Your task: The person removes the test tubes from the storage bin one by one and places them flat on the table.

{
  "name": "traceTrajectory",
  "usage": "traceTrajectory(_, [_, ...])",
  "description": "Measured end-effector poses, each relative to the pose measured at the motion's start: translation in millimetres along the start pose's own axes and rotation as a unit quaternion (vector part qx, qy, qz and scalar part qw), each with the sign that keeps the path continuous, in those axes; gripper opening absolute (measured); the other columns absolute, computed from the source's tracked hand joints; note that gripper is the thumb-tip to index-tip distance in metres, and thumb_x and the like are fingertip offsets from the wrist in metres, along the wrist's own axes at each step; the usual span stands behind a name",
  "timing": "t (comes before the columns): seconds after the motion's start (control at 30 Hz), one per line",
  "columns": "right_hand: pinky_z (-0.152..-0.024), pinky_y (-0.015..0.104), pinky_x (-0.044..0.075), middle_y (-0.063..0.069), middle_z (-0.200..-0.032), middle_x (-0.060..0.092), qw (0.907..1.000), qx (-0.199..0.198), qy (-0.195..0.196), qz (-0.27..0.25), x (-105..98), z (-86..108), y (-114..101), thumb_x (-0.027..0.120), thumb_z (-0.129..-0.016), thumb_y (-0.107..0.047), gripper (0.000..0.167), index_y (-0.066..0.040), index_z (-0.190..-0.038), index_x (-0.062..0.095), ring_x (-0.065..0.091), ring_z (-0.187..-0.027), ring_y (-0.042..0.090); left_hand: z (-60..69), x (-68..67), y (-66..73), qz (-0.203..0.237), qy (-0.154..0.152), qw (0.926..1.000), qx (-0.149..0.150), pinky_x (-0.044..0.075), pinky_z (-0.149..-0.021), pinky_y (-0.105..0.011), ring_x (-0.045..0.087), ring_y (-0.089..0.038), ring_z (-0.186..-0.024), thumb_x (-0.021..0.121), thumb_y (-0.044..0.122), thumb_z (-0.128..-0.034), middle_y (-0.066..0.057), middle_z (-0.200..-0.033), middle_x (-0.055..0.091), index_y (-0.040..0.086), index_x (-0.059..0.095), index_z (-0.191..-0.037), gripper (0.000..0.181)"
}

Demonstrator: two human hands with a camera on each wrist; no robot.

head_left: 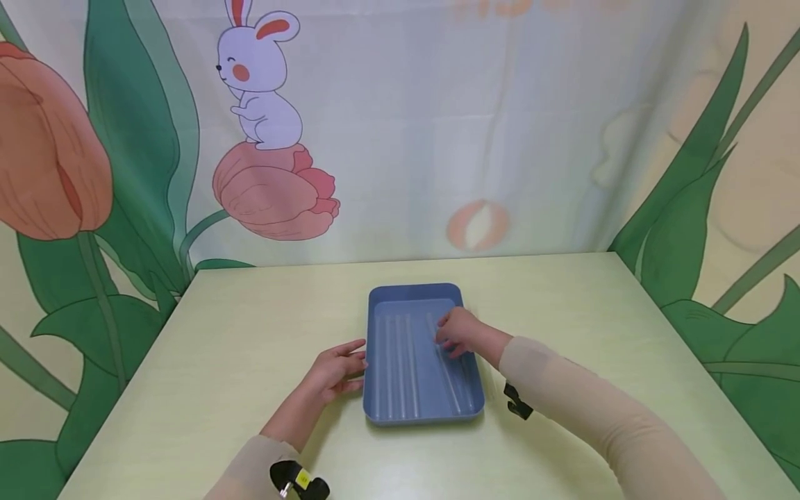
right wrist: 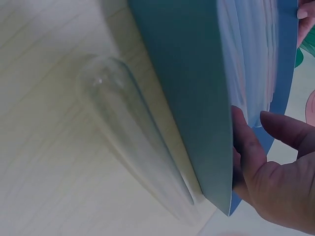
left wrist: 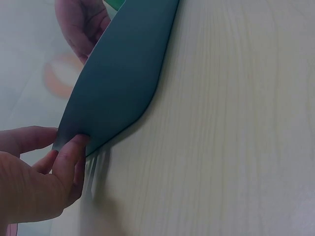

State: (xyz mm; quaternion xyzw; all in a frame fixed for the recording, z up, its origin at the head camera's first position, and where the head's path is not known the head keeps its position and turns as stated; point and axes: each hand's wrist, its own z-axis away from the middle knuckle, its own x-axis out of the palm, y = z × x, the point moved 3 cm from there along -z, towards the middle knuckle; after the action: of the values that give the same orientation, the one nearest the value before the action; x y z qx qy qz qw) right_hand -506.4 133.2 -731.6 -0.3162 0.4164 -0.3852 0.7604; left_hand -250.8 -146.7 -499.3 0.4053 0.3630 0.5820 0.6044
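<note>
A blue rectangular tray [head_left: 414, 295] lies on the table, with several clear test tubes [head_left: 396, 368] lengthwise along its left half and others at its right. My right hand [head_left: 459, 332] reaches over the tray's right wall, its fingers curled. It pinches the far end of a test tube [right wrist: 255, 120] between thumb and forefinger. Beside the left wall is my left hand [head_left: 340, 368], its fingers spread. In the left wrist view, the fingertips [left wrist: 78, 140] touch the tray's outer wall near a corner.
Another clear test tube [right wrist: 138, 132] with a rounded end lies on the table just outside the tray's right wall; my forearm mostly covers that spot in the head view. A printed curtain [head_left: 400, 139] hangs behind the pale wooden table [head_left: 269, 312].
</note>
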Motion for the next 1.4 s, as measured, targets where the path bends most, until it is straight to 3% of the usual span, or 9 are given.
traceTrajectory(0.2, [-0.057, 0.054, 0.060, 0.017, -0.099, 0.070, 1.0000, -0.006, 0.003, 0.004, 9.8, 27.2, -17.3, 0.082, -0.071, -0.003, 0.051, -0.009, -0.119, 0.064, 0.070, -0.077, 0.029, 0.1, -0.4, -0.4, -0.001, 0.002, 1.0000, -0.001, 0.059, -0.075, -0.029, 0.067, -0.017, -0.105, 0.057, -0.005, -0.0948, -0.030, -0.153, 0.048, 0.000, 0.047, -0.151, 0.057])
traceTrajectory(0.33, [-0.053, 0.047, 0.060, 0.014, -0.087, 0.066, 0.9997, -0.016, 0.001, 0.019, 12.5, 113.9, -71.6, 0.075, -0.074, 0.001, 0.046, -0.005, -0.118, 0.064, 0.065, -0.072, 0.024, -0.6, -0.4, -0.9, 0.000, 0.004, 1.0000, -0.003, 0.059, -0.074, -0.029, 0.067, -0.016, -0.103, 0.057, -0.005, -0.0949, -0.030, -0.153, 0.049, 0.000, 0.048, -0.151, 0.057])
traceTrajectory(0.4, [-0.053, 0.046, 0.060, 0.013, -0.085, 0.063, 0.9997, -0.014, 0.000, 0.022, 14.7, 127.6, -80.6, 0.073, -0.074, 0.002, 0.047, -0.004, -0.119, 0.063, 0.064, -0.073, 0.024, -1.0, -0.1, -1.2, 0.001, 0.006, 1.0000, -0.003, 0.059, -0.074, -0.029, 0.067, -0.016, -0.101, 0.057, -0.005, -0.0947, -0.030, -0.152, 0.049, 0.000, 0.048, -0.150, 0.057])
traceTrajectory(0.57, [-0.054, 0.051, 0.059, 0.015, -0.084, 0.062, 0.9999, 0.003, -0.008, 0.011, 21.1, 82.8, -54.7, 0.077, -0.072, 0.004, 0.046, -0.005, -0.115, 0.065, 0.063, -0.073, 0.027, -0.9, 0.0, -1.7, 0.000, 0.004, 1.0000, -0.005, 0.059, -0.074, -0.028, 0.067, -0.015, -0.101, 0.057, -0.005, -0.0947, -0.030, -0.153, 0.048, 0.000, 0.047, -0.151, 0.057])
traceTrajectory(0.8, [-0.059, 0.049, 0.061, 0.019, -0.082, 0.062, 0.9994, -0.007, -0.012, 0.032, 23.5, 104.8, -69.3, 0.071, -0.078, 0.003, 0.042, 0.001, -0.119, 0.064, 0.063, -0.076, 0.030, -1.0, -0.1, -1.4, 0.000, 0.007, 0.9999, -0.009, 0.058, -0.071, -0.026, 0.067, -0.014, -0.098, 0.057, -0.006, -0.0943, -0.030, -0.152, 0.049, 0.000, 0.048, -0.151, 0.057])
traceTrajectory(0.97, [-0.054, 0.049, 0.060, 0.014, -0.074, 0.061, 0.9998, 0.006, -0.020, 0.002, 25.4, 68.7, -50.0, 0.077, -0.072, 0.004, 0.042, -0.003, -0.112, 0.065, 0.061, -0.068, 0.026, -1.0, 0.5, -0.4, 0.002, 0.009, 0.9999, -0.010, 0.058, -0.070, -0.026, 0.067, -0.013, -0.096, 0.057, -0.006, -0.0943, -0.030, -0.152, 0.050, -0.001, 0.048, -0.150, 0.057])
traceTrajectory(1.1, [-0.055, 0.050, 0.060, 0.011, -0.074, 0.061, 0.9995, 0.018, -0.025, -0.011, 25.7, 61.9, -47.1, 0.082, -0.069, 0.001, 0.043, -0.007, -0.108, 0.066, 0.061, -0.067, 0.023, 0.1, 0.6, 0.1, 0.002, 0.010, 0.9999, -0.010, 0.058, -0.070, -0.026, 0.067, -0.014, -0.097, 0.057, -0.006, -0.0944, -0.030, -0.152, 0.050, -0.001, 0.048, -0.150, 0.057])
traceTrajectory(1.37, [-0.067, 0.047, 0.063, 0.013, -0.089, 0.062, 0.9996, 0.021, -0.015, 0.014, 16.2, 220.6, -142.9, 0.069, -0.083, 0.006, 0.032, 0.003, -0.114, 0.063, 0.060, -0.079, 0.022, -0.2, 1.3, 1.6, 0.002, 0.005, 1.0000, -0.006, 0.059, -0.072, -0.027, 0.066, -0.014, -0.099, 0.057, -0.006, -0.0942, -0.031, -0.152, 0.049, -0.001, 0.047, -0.151, 0.058])
traceTrajectory(1.4, [-0.064, 0.046, 0.062, 0.013, -0.086, 0.060, 0.9994, 0.023, -0.025, 0.004, 15.4, 212.2, -140.5, 0.071, -0.081, 0.006, 0.030, 0.003, -0.109, 0.063, 0.059, -0.076, 0.022, -0.4, 1.0, 1.8, 0.003, 0.006, 1.0000, -0.007, 0.059, -0.072, -0.027, 0.067, -0.014, -0.098, 0.057, -0.006, -0.0941, -0.030, -0.152, 0.049, -0.001, 0.047, -0.151, 0.058])
